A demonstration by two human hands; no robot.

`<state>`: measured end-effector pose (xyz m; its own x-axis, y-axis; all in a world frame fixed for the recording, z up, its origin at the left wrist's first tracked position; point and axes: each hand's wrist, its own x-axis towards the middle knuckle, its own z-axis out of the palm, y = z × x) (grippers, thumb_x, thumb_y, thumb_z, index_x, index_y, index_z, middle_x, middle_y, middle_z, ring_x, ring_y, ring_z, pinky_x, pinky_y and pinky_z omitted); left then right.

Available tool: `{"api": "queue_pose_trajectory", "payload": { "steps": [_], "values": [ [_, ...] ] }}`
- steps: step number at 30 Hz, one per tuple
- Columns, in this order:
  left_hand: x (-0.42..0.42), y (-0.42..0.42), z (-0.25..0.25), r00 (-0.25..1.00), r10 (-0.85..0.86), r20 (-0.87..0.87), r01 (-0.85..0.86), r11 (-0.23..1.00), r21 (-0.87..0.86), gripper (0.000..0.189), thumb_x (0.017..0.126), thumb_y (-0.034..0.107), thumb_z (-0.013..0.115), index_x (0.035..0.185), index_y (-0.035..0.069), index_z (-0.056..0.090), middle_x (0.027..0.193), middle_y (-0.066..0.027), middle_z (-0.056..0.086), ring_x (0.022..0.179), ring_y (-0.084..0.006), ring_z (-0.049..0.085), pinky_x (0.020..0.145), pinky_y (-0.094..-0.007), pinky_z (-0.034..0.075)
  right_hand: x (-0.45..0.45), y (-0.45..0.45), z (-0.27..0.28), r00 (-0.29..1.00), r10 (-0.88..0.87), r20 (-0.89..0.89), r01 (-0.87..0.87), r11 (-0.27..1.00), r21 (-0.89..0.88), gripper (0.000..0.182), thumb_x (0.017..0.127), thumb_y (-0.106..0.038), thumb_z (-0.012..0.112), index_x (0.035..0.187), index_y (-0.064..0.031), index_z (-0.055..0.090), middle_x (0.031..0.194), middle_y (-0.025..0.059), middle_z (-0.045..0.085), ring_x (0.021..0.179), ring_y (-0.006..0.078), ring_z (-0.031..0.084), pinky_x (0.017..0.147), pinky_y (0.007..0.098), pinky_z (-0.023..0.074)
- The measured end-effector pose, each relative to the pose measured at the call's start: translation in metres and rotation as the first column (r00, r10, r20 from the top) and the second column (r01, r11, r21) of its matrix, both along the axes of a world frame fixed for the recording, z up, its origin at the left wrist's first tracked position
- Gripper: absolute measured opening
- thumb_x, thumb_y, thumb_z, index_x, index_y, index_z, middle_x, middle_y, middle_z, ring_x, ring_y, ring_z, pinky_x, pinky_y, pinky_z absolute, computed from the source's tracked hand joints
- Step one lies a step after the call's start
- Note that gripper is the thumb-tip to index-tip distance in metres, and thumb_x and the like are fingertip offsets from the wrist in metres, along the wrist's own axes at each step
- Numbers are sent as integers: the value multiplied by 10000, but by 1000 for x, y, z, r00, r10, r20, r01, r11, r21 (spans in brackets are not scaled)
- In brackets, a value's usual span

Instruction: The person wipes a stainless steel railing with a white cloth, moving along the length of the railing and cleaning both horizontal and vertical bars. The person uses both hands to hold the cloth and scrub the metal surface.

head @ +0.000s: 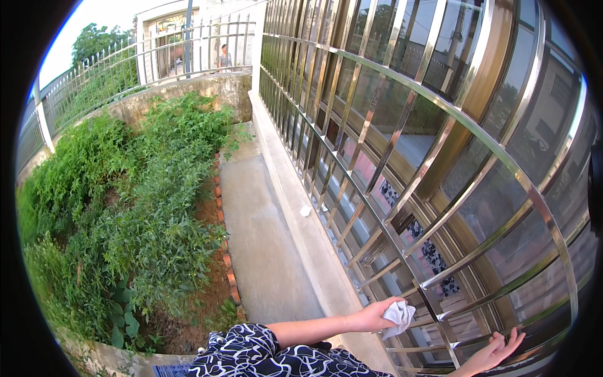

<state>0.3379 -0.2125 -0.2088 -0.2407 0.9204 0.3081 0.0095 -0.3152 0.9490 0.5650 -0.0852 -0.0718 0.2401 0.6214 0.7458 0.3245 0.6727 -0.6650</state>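
My left hand (372, 316) reaches across the lower middle of the view, its fingers closed around a crumpled whitish cloth (399, 316). The cloth is beside the lower part of a shiny metal window grille (393, 245). At the bottom right, my right hand (502, 346) is near the grille's lower bars, palm up with its fingers apart and nothing in it. Whether it touches a bar I cannot tell. Behind the bars are glass panes (499, 207) in a bronze-coloured window frame (487, 70). A small white scrap (305, 210) lies on the ledge under the grille.
A concrete path (264, 226) runs beside the concrete ledge (301, 235). Red bricks (230, 278) edge a bed of leafy green plants (155, 207) on the left. A metal fence (99, 75) tops the low wall (231, 92). A person (225, 59) is beyond the fence.
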Motion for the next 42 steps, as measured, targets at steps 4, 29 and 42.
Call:
{"api": "queue_pose_trajectory", "payload": {
  "steps": [4,29,42],
  "values": [
    [-6,-5,6,999,-20,38,25,992,-126,523,734,55,661,1213,39,452,1085,-114,580,1063,-193,535,912,-315,409,-40,-8,-42,926,278,256,-270,960,-67,398,890,-52,498,1283,-27,437,1111,89,534,833,156,512,709,247,425],
    [-64,-90,-3,877,404,262,-367,913,-179,459,770,77,673,1186,39,483,1023,-32,587,958,-107,543,840,-270,446,-227,-73,-22,174,306,936,-836,548,-23,677,855,-595,372,1319,-106,433,1397,134,354,1315,370,251,1015,652,44],
    [-61,-87,-13,852,475,220,-422,872,-249,449,789,121,669,1186,31,482,1028,-64,598,957,-125,558,823,-288,463,-225,-22,-64,81,314,946,-704,689,-169,762,879,-566,362,1369,11,281,1401,212,315,1322,374,239,1075,546,85]
  ]
}}
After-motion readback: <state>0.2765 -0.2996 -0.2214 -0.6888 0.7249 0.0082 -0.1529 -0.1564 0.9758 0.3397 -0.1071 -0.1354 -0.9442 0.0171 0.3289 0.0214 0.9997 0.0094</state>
